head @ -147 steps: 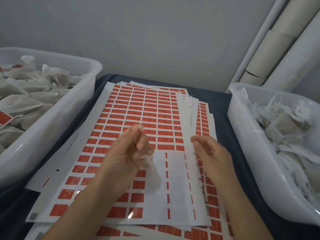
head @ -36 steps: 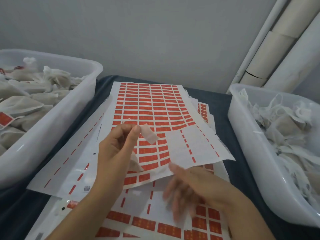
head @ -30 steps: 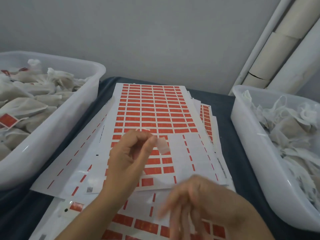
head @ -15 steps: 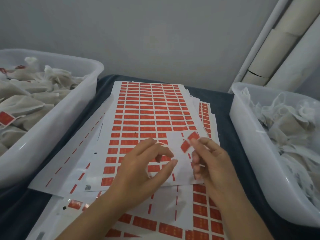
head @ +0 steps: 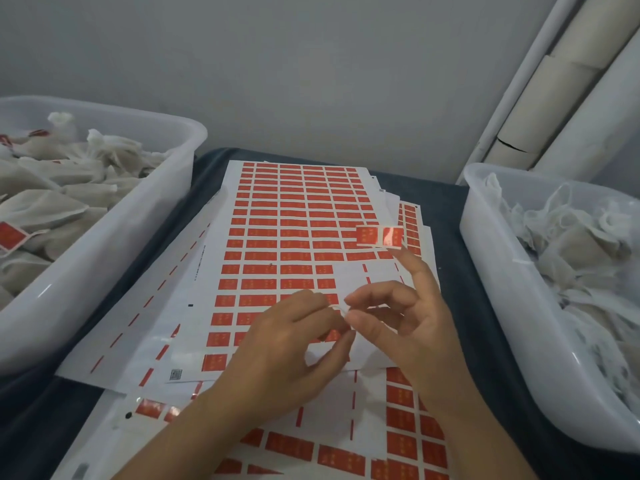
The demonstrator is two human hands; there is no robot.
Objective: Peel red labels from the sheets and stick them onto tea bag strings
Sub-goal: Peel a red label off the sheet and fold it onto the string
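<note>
Since half a second ago, the red label (head: 380, 236) has gone from sitting tilted right by the right hand's fingertips to standing up flat on the tip of one raised finger, and both hands have closed in on each other. Going left to right: the left bin (head: 114, 244) is full of tea bags (head: 52, 202), a few already wearing red tags. Next comes the pile of label sheets (head: 294, 216) spread over the dark cloth (head: 145, 258), top sheet mostly full of red labels with a peeled-off white patch near its lower right corner. Left hand (head: 287, 344) hovers over that sheet with thumb and forefinger pinched narrow on a thin white string (head: 337, 308). Right hand (head: 405, 323) meets it, thumb and forefinger pinching the same string from the other side, other fingers spread loose, one stretched up with the label stuck on its tip, above the sheet and well clear of the string. Can't tell where the tea bag on that string is, the hands hide it. Right bin (head: 491, 271) holds a heap of untagged tea bags (head: 571, 244). Behind it, cardboard tubes (head: 554, 84) lean on the grey wall (head: 277, 64).
</note>
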